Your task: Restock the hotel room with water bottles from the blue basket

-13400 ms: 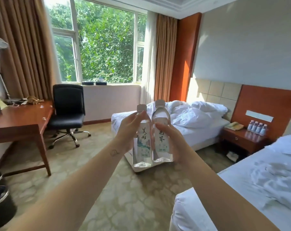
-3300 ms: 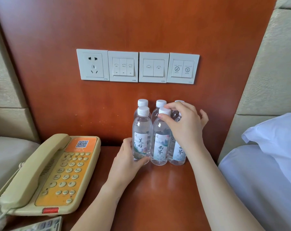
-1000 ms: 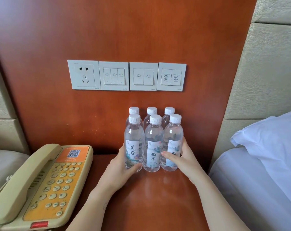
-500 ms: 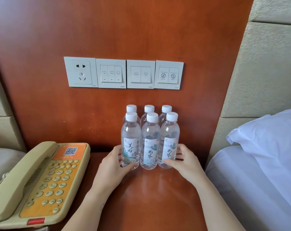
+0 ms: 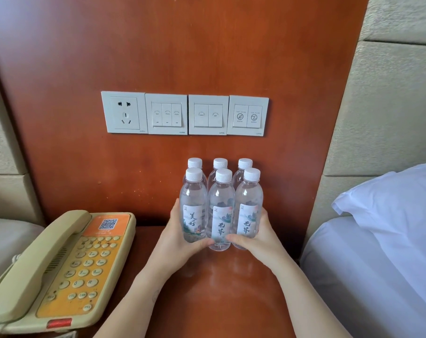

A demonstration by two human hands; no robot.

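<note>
1. The left hand [image 5: 180,242] wraps the front-left bottle low down, thumb across its label. The right hand [image 5: 260,237] cups the front-right bottle likewise, its thumb reaching the middle one.
2. Half a second ago both hands lay slack beside the group. Now they squeeze it from both sides, so I judge this a final tidying, not another delivery.
3. The 6 water bottles [image 5: 220,211] stand upright in 2 touching rows of 3, at the back of the nightstand [image 5: 219,289], below the wall switches [image 5: 185,113].
4. Every bottle is capped and holds clear water; the blue basket is out of view.
5. A telephone [image 5: 60,264] sits left, apart.
</note>
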